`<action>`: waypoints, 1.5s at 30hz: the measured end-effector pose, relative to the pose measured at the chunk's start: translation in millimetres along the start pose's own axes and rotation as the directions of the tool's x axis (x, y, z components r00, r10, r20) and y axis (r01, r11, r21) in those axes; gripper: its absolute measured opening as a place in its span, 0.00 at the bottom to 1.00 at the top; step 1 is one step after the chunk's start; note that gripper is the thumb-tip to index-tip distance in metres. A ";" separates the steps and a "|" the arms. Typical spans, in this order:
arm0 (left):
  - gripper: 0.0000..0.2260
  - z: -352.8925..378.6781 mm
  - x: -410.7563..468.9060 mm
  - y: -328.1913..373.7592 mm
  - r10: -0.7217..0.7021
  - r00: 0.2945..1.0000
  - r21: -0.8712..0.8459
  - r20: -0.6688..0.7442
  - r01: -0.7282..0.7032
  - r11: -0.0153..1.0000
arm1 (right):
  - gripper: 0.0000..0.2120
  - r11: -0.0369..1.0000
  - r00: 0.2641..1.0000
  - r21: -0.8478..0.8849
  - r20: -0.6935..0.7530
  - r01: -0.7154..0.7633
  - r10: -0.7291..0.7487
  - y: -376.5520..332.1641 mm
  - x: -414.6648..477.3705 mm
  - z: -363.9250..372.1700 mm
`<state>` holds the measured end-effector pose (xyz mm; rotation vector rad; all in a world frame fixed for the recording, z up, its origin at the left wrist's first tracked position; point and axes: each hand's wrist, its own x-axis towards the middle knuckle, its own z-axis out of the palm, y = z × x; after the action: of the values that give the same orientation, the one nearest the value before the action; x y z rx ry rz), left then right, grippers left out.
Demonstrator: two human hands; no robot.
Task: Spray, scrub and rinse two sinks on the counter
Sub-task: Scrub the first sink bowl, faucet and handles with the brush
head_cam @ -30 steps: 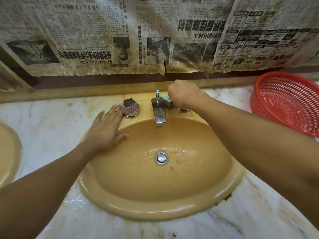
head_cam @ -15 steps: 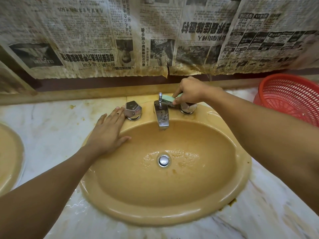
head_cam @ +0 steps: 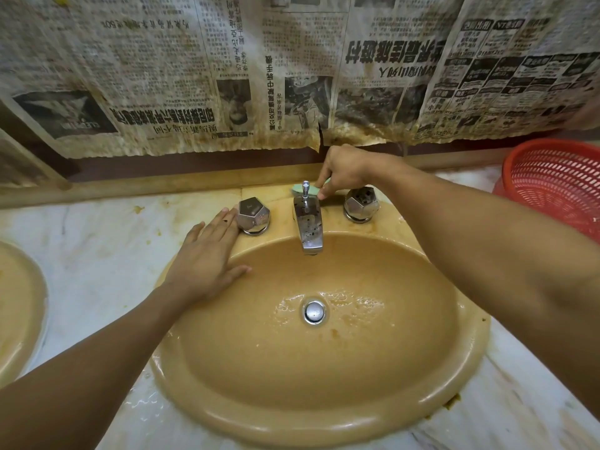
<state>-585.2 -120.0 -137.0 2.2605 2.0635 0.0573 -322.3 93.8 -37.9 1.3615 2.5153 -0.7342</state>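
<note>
Gripping green sponge (head_cam: pixel 306 189) behind faucet (head_cam: pixel 308 225), R hand (head_cam: pixel 344 170); L hand (head_cam: pixel 207 254) flat on sink rim (head_cam: pixel 292 427); water (head_cam: pixel 357 303) at drain (head_cam: pixel 314 311).

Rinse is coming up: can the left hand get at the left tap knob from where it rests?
Probably yes. The left hand lies flat on the sink rim, fingertips beside the left tap knob, nothing between.

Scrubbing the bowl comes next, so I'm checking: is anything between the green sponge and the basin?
Yes. The sponge, pinched in the right hand, sits behind the faucet, which stands directly between it and the basin. The gaps on either side of the faucet look open.
</note>
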 end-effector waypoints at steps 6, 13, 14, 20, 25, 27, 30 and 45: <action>0.43 -2.6 -0.1 -0.1 -0.002 1.000 -0.007 -0.008 0.002 1.000 | 0.09 0.995 0.986 0.019 0.139 -0.100 0.097 6.6 -11.9 -19.9; 0.43 -2.6 2.3 0.9 -0.008 1.000 -0.032 0.000 0.008 0.999 | 0.15 0.987 0.990 -0.104 -0.080 -0.123 0.115 -24.8 -30.9 5.1; 0.43 -2.7 2.7 -0.1 -0.016 1.000 -0.048 -0.002 0.016 0.999 | 0.14 0.984 0.986 -0.091 -0.088 -0.150 0.142 -26.5 -36.7 7.1; 0.37 -3.3 -5.4 1.8 -0.056 0.998 -0.113 -0.039 0.051 0.992 | 0.14 0.933 0.902 0.225 -0.268 -0.282 0.338 -20.1 -99.9 75.1; 0.33 3.3 -36.1 -7.7 0.018 1.000 -0.055 -0.023 -0.020 0.998 | 0.13 0.806 0.745 0.462 -0.372 -0.369 0.554 -42.2 -114.8 127.6; 0.32 3.5 -47.0 -7.7 0.023 0.999 -0.046 -0.029 -0.025 0.999 | 0.09 0.765 0.770 0.567 -0.326 -0.305 0.549 -58.5 -109.2 140.1; 0.38 3.3 -55.9 -5.9 0.018 1.000 -0.060 -0.011 -0.019 0.998 | 0.10 0.744 0.786 0.628 -0.333 -0.227 0.521 -63.8 -112.0 154.0; 0.48 5.1 -65.9 -4.4 -0.009 1.000 -0.099 0.007 0.010 0.995 | 0.19 0.940 0.872 0.300 -0.402 -0.163 0.279 -33.1 -122.5 154.5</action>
<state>-595.2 -185.4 -140.6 2.1903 2.0205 0.1483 -291.3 -89.2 -112.2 2.0811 2.5744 -0.7997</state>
